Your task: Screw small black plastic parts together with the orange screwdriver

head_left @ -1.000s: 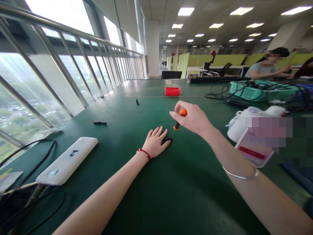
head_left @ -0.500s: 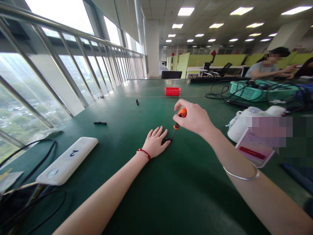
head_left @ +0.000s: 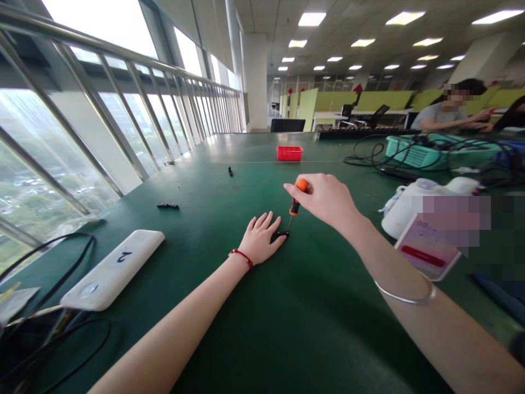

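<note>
Left hand [head_left: 261, 241] flat, fingers spread, seemingly pinning black part [head_left: 282, 234] on table [head_left: 262, 317]; right hand [head_left: 328, 201] curled round screwdriver [head_left: 294, 208], tip at part. Leaning screwdriver could slip, jabbing left thumb [head_left: 280, 241].

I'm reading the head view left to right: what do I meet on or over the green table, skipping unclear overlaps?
White device marked 2 → longer black piece → smaller black piece → left hand → screwdriver → teal basket.
</note>
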{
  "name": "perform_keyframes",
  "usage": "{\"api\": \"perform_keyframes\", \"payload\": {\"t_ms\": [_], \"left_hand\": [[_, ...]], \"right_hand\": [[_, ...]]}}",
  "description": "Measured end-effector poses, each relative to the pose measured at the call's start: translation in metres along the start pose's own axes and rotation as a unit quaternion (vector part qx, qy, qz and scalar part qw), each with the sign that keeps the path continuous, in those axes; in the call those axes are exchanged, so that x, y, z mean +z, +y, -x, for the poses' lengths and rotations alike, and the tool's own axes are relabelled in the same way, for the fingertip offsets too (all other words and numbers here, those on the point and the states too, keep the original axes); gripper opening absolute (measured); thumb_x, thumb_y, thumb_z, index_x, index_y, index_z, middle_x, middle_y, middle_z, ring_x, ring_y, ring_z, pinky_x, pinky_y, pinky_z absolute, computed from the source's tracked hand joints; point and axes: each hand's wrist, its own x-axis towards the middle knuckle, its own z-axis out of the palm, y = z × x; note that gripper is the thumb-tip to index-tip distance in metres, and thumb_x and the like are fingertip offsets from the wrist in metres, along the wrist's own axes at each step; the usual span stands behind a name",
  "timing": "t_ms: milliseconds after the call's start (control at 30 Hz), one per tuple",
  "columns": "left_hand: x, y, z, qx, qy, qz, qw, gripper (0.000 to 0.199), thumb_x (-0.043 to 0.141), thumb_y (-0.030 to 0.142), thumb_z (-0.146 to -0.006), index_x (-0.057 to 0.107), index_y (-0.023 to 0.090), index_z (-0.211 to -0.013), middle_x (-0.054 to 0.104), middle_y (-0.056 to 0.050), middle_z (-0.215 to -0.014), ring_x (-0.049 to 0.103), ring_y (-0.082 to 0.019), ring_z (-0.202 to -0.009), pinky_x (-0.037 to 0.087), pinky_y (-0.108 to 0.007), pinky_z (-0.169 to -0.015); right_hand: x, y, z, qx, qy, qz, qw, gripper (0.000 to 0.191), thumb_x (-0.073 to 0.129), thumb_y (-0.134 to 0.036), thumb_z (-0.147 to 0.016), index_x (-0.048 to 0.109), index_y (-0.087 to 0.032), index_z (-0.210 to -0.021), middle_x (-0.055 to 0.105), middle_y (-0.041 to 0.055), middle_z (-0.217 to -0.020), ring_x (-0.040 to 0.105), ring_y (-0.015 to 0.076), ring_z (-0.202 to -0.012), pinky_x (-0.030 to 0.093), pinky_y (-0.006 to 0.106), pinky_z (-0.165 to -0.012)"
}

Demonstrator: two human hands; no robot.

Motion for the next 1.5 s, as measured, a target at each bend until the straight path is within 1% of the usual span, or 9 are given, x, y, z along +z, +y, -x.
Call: {"api": "perform_keyframes", "payload": {"t_ms": [133, 300, 467, 633, 800, 967, 1133, 1300, 1500], "left_hand": [[0.0014, -0.0005, 0.0001, 0.001, 0.008, -0.001, 1.000, 0.058, 0.028, 0.051, -0.089, 0.033, 0.021, -0.138, 0.028, -0.009, -0.146, 0.021, -0.024, -0.136, 0.018, -0.044, -0.111], [0.0011, -0.0004, 0.0002, 0.001, 0.005, 0.000, 1.000, 0.058, 0.028, 0.052, -0.089, 0.033, 0.021, -0.138, 0.027, -0.009, -0.147, 0.021, -0.024, -0.136, 0.017, -0.044, -0.111], [0.0012, -0.0009, -0.0004, -0.001, -0.001, 0.000, 1.000, 0.059, 0.027, 0.052, -0.089, 0.032, 0.020, -0.139, 0.025, -0.009, -0.147, 0.019, -0.023, -0.137, 0.016, -0.043, -0.112], [0.0012, -0.0013, 0.0000, 0.002, 0.000, 0.002, 1.000, 0.059, 0.026, 0.053, -0.089, 0.032, 0.020, -0.139, 0.026, -0.009, -0.147, 0.020, -0.023, -0.136, 0.017, -0.044, -0.112], [0.0017, -0.0021, 0.0002, 0.003, 0.006, 0.006, 1.000, 0.059, 0.026, 0.053, -0.089, 0.032, 0.021, -0.138, 0.026, -0.009, -0.147, 0.020, -0.024, -0.136, 0.017, -0.044, -0.112], [0.0018, -0.0017, 0.0001, 0.003, 0.003, 0.007, 1.000, 0.059, 0.026, 0.053, -0.089, 0.032, 0.020, -0.139, 0.026, -0.009, -0.147, 0.020, -0.024, -0.136, 0.016, -0.044, -0.112], [0.0012, -0.0006, 0.0005, 0.000, 0.004, 0.004, 1.000, 0.059, 0.026, 0.053, -0.089, 0.032, 0.020, -0.138, 0.026, -0.009, -0.147, 0.020, -0.023, -0.136, 0.016, -0.044, -0.112], [0.0010, -0.0008, 0.0003, -0.001, 0.000, 0.006, 1.000, 0.059, 0.027, 0.052, -0.089, 0.032, 0.020, -0.138, 0.025, -0.009, -0.147, 0.020, -0.024, -0.136, 0.016, -0.044, -0.112], [0.0021, -0.0011, 0.0002, 0.000, 0.004, 0.007, 1.000, 0.059, 0.027, 0.053, -0.089, 0.033, 0.020, -0.138, 0.026, -0.009, -0.147, 0.020, -0.024, -0.136, 0.016, -0.044, -0.112]], "right_hand": [[0.0004, 0.0005, -0.0001, -0.008, 0.009, -0.007, 1.000, 0.015, 0.052, -0.037, -0.070, 0.056, -0.025, -0.078, 0.058, -0.0035, -0.060, 0.047, 0.0126, -0.051, 0.027, 0.023, -0.049], [0.0000, 0.0000, 0.0003, -0.005, 0.011, 0.011, 1.000, 0.033, 0.041, -0.048, -0.079, 0.056, -0.022, -0.065, 0.057, -0.0001, -0.057, 0.047, 0.0136, -0.051, 0.026, 0.024, -0.049], [-0.0018, -0.0012, 0.0010, -0.012, 0.013, 0.001, 1.000, 0.015, 0.051, -0.036, -0.072, 0.057, -0.025, -0.080, 0.058, -0.0033, -0.060, 0.046, 0.0125, -0.050, 0.026, 0.023, -0.049], [-0.0032, -0.0017, 0.0016, -0.007, 0.011, 0.003, 1.000, 0.033, 0.040, -0.045, -0.081, 0.056, -0.022, -0.063, 0.055, -0.0003, -0.055, 0.048, 0.0134, -0.051, 0.027, 0.025, -0.050], [-0.0027, -0.0013, 0.0009, -0.006, 0.019, 0.011, 1.000, 0.017, 0.052, -0.035, -0.071, 0.061, -0.026, -0.082, 0.060, -0.0019, -0.061, 0.048, 0.0140, -0.052, 0.028, 0.024, -0.050], [-0.0038, -0.0006, 0.0010, -0.017, -0.002, 0.005, 1.000, 0.032, 0.044, -0.046, -0.078, 0.063, -0.023, -0.066, 0.059, 0.0013, -0.059, 0.050, 0.0152, -0.054, 0.028, 0.025, -0.049], [-0.0034, -0.0020, 0.0021, -0.026, -0.001, -0.004, 1.000, 0.027, 0.053, -0.035, -0.070, 0.062, -0.028, -0.095, 0.064, -0.0018, -0.070, 0.051, 0.0141, -0.056, 0.030, 0.024, -0.050], [-0.0032, -0.0022, 0.0024, -0.022, 0.000, -0.004, 1.000, 0.032, 0.042, -0.044, -0.080, 0.064, -0.024, -0.070, 0.060, 0.0006, -0.059, 0.051, 0.0145, -0.054, 0.029, 0.024, -0.049], [-0.0031, -0.0035, 0.0029, -0.022, 0.009, -0.016, 1.000, 0.025, 0.053, -0.038, -0.071, 0.061, -0.026, -0.091, 0.062, -0.0017, -0.067, 0.051, 0.0138, -0.054, 0.030, 0.023, -0.049]]}}
